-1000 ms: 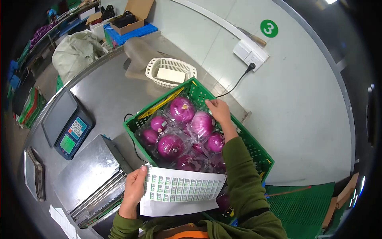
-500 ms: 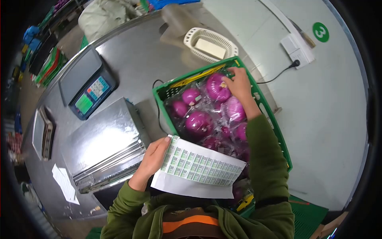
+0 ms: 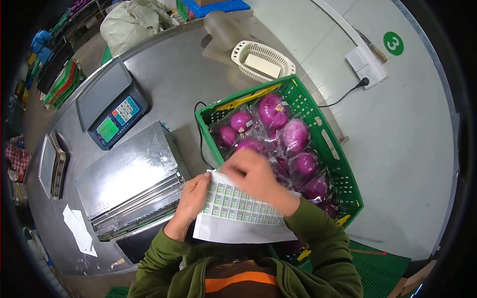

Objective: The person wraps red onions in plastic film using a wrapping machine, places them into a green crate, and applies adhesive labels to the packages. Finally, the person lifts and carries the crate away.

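My left hand (image 3: 193, 197) grips the left edge of a white sheet of small green-printed stickers (image 3: 239, 207), with the thumb on top. Over the sheet's upper edge is my right hand (image 3: 256, 174), blurred by motion, its fingers bent and drawn together. Whatever its fingertips may hold is hidden. Beyond the sheet, a green plastic crate (image 3: 342, 164) holds several purple onions in clear plastic wrap. One large wrapped onion (image 3: 273, 111) at the crate's far end carries a small sticker. Another onion (image 3: 248, 144) is partly covered by my right hand.
A digital scale (image 3: 113, 109) and a metal box-like wrapping machine (image 3: 131, 176) stand to the left on the steel table (image 3: 174, 64). Behind the crate is a cream basket (image 3: 283, 63) with a white block in it. A black cable (image 3: 345, 97) runs to the wall socket.
My right hand has left the large onion at the crate's far end and come back over the sticker sheet. My left hand still holds the sheet. A small sticker shows on that onion.
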Tool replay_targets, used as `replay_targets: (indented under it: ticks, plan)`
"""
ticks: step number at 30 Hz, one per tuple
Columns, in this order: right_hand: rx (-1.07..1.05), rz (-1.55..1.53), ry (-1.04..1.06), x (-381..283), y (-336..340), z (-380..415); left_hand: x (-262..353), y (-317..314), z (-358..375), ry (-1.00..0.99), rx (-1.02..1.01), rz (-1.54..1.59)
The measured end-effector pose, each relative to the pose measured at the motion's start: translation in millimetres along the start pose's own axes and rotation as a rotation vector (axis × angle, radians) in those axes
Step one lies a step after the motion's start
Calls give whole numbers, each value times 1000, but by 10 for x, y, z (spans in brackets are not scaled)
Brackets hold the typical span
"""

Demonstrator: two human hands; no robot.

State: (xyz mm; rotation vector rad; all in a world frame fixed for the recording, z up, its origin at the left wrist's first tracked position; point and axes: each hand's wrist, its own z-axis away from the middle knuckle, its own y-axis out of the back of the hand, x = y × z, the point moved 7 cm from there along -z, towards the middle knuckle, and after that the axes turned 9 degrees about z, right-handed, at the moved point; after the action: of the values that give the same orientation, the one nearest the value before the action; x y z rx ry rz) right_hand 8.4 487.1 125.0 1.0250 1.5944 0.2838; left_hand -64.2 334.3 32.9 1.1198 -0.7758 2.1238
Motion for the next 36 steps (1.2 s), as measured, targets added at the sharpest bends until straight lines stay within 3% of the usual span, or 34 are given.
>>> replay_targets:
  ticks: [2, 3, 4, 9, 13, 15, 20, 22, 23, 24, 27, 28, 30, 31, 34, 36]
  plan:
    - [146, -217, -510, 800, 159, -158, -46, 64, 40, 82, 74, 105]
    - [145, -146, -590, 1159, 240, -280, -26, 54, 69, 104, 65, 185]
    - [123, -146, -561, 1619, 170, -371, -27, 51, 79, 103, 63, 181]
    - [-27, -87, -587, 2012, -32, -660, 22, 35, 111, 30, 36, 146]
    - [30, -183, -692, 1701, 196, -618, 157, -44, 173, -3, -31, 138]
    - [-91, -334, -680, 1646, 286, -457, 240, -88, 241, 2, -103, 92]
    - [-168, -236, -810, 1754, 446, 292, 362, 76, 372, -67, -197, 204]
    - [-80, -190, -638, 1758, 407, 342, 318, 183, 358, -39, -239, 216]
    - [-128, 16, -619, 1750, 421, 319, 326, 197, 361, -52, -212, 227]
    - [-126, 12, -620, 1731, 399, 324, 360, 196, 369, -68, -197, 233]
    - [-174, 692, -544, 1348, 547, 260, 352, 272, 380, -83, -166, 274]
    - [-168, 690, -549, 1293, 610, 308, 355, 272, 414, -82, -170, 268]
    - [-8, 232, -702, 1291, 834, 467, 391, 299, 448, -105, -136, 304]
    - [10, -297, -710, 1142, 812, 536, 407, 314, 473, -131, -131, 293]
    - [-301, -504, -365, 322, 831, 847, 322, 392, 529, -114, -82, 302]
    - [-344, -365, -367, -158, 858, 1010, 317, 396, 553, -127, -44, 305]
